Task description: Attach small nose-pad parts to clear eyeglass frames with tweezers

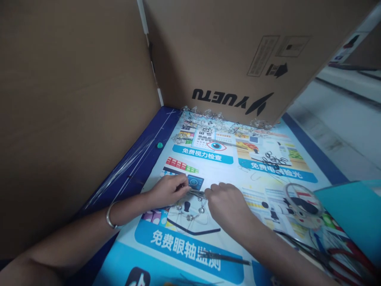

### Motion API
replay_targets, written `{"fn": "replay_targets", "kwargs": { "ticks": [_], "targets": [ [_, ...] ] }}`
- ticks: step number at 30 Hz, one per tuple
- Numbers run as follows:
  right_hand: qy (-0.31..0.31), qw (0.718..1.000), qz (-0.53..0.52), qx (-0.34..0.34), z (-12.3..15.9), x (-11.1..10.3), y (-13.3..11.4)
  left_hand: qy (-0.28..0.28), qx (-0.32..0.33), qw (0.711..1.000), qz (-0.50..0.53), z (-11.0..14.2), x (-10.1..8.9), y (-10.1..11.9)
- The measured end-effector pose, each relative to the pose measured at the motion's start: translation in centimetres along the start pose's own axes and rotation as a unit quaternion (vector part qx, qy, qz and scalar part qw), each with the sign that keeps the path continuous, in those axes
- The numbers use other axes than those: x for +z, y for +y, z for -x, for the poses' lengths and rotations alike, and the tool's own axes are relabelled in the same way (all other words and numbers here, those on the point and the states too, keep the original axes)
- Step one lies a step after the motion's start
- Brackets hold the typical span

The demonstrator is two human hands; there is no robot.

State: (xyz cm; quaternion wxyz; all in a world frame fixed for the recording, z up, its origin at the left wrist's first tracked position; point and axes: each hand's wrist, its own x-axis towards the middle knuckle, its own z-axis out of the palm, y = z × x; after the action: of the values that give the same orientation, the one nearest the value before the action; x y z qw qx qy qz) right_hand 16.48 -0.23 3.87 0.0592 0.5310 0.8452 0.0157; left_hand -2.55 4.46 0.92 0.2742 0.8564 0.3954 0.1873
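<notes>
Over the printed sheet, my left hand (171, 191) is closed, its thumb and fingertips pinching one end of some thin metal wires (197, 193). My right hand (228, 204) is curled shut around the other end, with its fingertips turned away from view. The wires stretch across the short gap between both hands. Just below them hangs or lies a loop of thin wire with several clear beads (189, 217); whether it touches the sheet I cannot tell. A dark bundle of thin rods or wires (226, 257) lies nearer to me, under my right forearm's left side.
Cardboard panels (226, 51) wall off the back and left. Clear beaded pieces (220, 119) line the back panel. Black rings (274, 159), a ring-shaped roll (303, 200) and red-handled scissors (342, 254) lie rightward. Long thin wires (122, 167) and a green cap (160, 145) lie left.
</notes>
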Motion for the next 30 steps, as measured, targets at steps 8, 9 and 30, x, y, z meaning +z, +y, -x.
{"fn": "replay_targets", "kwargs": {
  "ticks": [8, 9, 30],
  "targets": [
    [0.003, 1.000, 0.004, -0.003, -0.3, -0.4, -0.5, 0.000, 0.007, 1.000, -0.001, 0.1, 0.0, 0.0],
    [0.000, 1.000, 0.004, 0.000, -0.3, -0.4, -0.6, -0.001, 0.009, 1.000, -0.002, 0.1, 0.0, 0.0],
    [-0.029, 0.999, 0.009, 0.010, -0.3, -0.7, -0.2, -0.074, 0.047, 0.995, -0.046, 0.2, -0.5, -0.8]
  ]
}}
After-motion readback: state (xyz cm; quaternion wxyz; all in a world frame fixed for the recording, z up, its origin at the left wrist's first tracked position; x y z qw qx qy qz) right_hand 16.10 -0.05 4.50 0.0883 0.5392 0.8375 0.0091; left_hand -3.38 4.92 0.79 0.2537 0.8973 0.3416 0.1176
